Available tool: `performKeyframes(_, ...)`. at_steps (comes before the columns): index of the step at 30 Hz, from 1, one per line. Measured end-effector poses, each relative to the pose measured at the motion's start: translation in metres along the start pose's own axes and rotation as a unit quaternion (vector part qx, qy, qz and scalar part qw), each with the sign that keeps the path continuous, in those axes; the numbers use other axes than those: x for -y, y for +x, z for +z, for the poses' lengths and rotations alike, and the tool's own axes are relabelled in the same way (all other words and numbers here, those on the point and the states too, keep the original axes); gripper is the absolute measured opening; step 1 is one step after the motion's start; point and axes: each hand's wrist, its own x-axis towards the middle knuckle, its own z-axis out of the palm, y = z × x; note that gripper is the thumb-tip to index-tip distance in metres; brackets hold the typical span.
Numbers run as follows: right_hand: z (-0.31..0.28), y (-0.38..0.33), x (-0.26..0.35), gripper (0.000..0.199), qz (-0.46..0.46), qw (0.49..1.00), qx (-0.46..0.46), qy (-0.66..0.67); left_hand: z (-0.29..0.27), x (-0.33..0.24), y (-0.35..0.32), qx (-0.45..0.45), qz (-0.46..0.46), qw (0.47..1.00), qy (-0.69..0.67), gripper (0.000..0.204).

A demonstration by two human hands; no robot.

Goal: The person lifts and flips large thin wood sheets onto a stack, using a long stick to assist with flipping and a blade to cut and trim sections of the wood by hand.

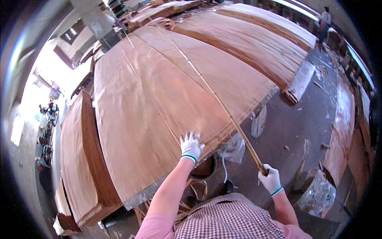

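Note:
In front of me lies a broad stack of thin reddish-brown wood veneer sheets (pixel 143 87), with a long seam or fold running across its top. My left hand (pixel 191 145), in a white glove with a green cuff edge, rests on the veneer near its close edge, fingers spread. A long jointed bamboo pole (pixel 217 97) slants over the sheets toward the far side. My right hand (pixel 271 180), gloved the same way, is wrapped around the pole's near end, beyond the stack's edge. Whether the pole's far end touches the sheets I cannot tell.
A tall veneer stack (pixel 75 159) stands at the left, and further stacks (pixel 246 40) at the far right. Below the near edge are a dark bucket (pixel 205 167) and a plastic bag (pixel 234 149). Scraps litter the floor (pixel 294 127). A person (pixel 324 24) stands far off.

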Motion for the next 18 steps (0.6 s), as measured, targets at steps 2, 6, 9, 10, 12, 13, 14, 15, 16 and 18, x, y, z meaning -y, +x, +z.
performKeyframes(2, -0.005, 0.012, 0.003, 0.011, -0.015, 1.0, -0.011, -0.006, -0.01, 0.005, 0.002, -0.036, -0.012, 0.998, -0.057, 0.037)
performKeyframes(6, 0.007, 0.025, -0.004, 0.015, 0.039, 0.997, 0.043, 0.05, -0.042, 0.024, -0.006, -0.175, -0.081, 0.967, -0.165, 0.017)
performKeyframes(9, 0.033, 0.024, -0.001, 0.015, 0.061, 0.994, 0.045, 0.08, -0.078, 0.049, -0.016, -0.288, -0.079, 0.933, -0.202, 0.011)
performKeyframes(10, 0.037, 0.019, 0.009, 0.016, 0.088, 0.989, 0.066, 0.097, -0.095, 0.054, -0.021, -0.294, -0.09, 0.925, -0.222, 0.011)
performKeyframes(12, 0.059, 0.006, 0.0, 0.018, 0.034, 0.998, 0.054, 0.028, -0.123, 0.064, -0.03, -0.305, -0.092, 0.908, -0.272, 0.011)
performKeyframes(13, 0.069, -0.006, 0.009, 0.018, 0.013, 0.998, 0.061, -0.007, -0.132, 0.07, -0.036, -0.33, -0.063, 0.901, -0.274, 0.011)
performKeyframes(14, 0.082, -0.021, 0.008, 0.018, -0.007, 0.998, 0.065, -0.018, -0.143, 0.07, -0.041, -0.353, -0.033, 0.893, -0.277, 0.011)
performKeyframes(15, 0.096, -0.037, 0.008, 0.018, -0.021, 0.997, 0.064, -0.033, -0.15, 0.072, -0.047, -0.377, 0.0, 0.883, -0.281, 0.013)
performKeyframes(16, 0.106, -0.058, 0.01, 0.018, -0.008, 0.996, 0.083, -0.042, -0.151, 0.074, -0.052, -0.353, 0.015, 0.885, -0.303, 0.014)
performKeyframes(18, 0.115, -0.103, 0.015, 0.02, 0.002, 0.991, 0.116, -0.062, -0.147, 0.076, -0.062, -0.293, 0.014, 0.9, -0.323, 0.017)
